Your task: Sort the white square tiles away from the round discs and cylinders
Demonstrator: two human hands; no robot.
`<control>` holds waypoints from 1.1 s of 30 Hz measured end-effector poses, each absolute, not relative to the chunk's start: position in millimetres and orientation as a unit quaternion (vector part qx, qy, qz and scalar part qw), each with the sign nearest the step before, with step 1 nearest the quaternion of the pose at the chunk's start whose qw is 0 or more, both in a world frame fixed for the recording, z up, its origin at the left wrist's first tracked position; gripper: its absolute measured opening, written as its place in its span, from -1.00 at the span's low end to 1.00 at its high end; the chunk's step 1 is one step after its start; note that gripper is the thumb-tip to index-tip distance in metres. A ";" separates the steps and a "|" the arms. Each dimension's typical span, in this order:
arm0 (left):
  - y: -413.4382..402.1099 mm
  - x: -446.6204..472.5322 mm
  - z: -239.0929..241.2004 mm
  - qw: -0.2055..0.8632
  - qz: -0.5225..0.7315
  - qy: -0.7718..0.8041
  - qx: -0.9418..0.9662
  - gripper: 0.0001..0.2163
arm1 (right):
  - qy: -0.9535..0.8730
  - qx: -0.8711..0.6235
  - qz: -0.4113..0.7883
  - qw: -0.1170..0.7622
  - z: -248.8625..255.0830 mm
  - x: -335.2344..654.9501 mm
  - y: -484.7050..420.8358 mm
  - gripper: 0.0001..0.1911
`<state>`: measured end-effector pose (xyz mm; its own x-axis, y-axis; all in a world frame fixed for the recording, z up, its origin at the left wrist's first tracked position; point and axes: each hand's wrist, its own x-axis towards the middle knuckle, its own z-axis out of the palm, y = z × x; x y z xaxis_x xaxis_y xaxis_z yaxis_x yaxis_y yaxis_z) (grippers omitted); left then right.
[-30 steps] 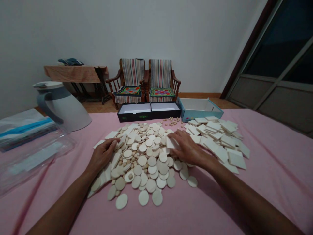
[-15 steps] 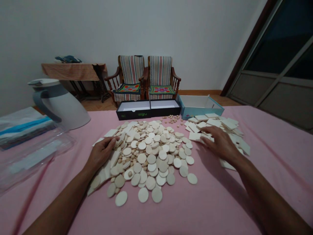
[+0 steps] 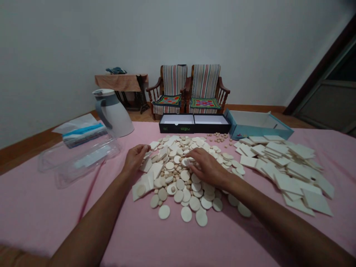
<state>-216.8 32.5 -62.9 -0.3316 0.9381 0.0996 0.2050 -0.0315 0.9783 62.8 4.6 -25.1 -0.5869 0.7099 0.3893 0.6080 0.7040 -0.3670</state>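
A heap of round pale wooden discs (image 3: 194,203) lies in front of me, mixed with small wooden cubes (image 3: 175,171) and square tiles (image 3: 157,170). My left hand (image 3: 135,159) is at the heap's left edge, thumb and fingers closed together by some tiles; what they grip, if anything, is hidden. Over the middle of the heap is my right hand (image 3: 207,167), its thumb and fingers apart and curved down around a few discs, with none clearly held. To the right lies a separate pile of square wooden tiles (image 3: 289,183).
On the pink cloth (image 3: 133,230) stand a black two-part box (image 3: 178,129) and a light-blue box (image 3: 258,131) at the back. A grey-white jug (image 3: 119,118), a blue-striped packet (image 3: 83,133) and clear plastic trays (image 3: 91,157) are at left. Two chairs (image 3: 205,85) stand beyond.
My right hand has moved left from the square-tile pile to the middle of the disc heap. My left hand stays at the heap's left side. The view has turned left.
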 end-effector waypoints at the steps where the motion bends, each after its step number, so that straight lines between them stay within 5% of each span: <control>1: 33.9 -218.2 -65.9 0.326 0.534 0.613 0.482 -0.52 | -0.888 -0.374 0.100 0.247 -24.2 53.1 12.9 -0.74; 10: 56.5 -241.0 -88.8 0.206 0.451 0.630 0.598 -0.60 | -0.902 -0.395 0.107 0.141 -29.0 -37.3 72.6 -0.25; 16: 55.1 -242.5 -87.5 0.177 0.418 0.641 0.619 -0.59 | -0.889 -0.427 0.077 0.149 -29.6 -34.6 66.5 -0.65; 26: 48.5 -222.9 -81.9 0.176 0.390 0.613 0.664 -0.56 | -0.899 -0.395 0.107 0.159 -23.5 1.0 47.9 -0.54; 33: 35.0 -200.3 -71.6 0.268 0.417 0.542 0.679 -0.51 | -0.894 -0.405 0.125 0.145 -30.0 11.4 37.3 -0.56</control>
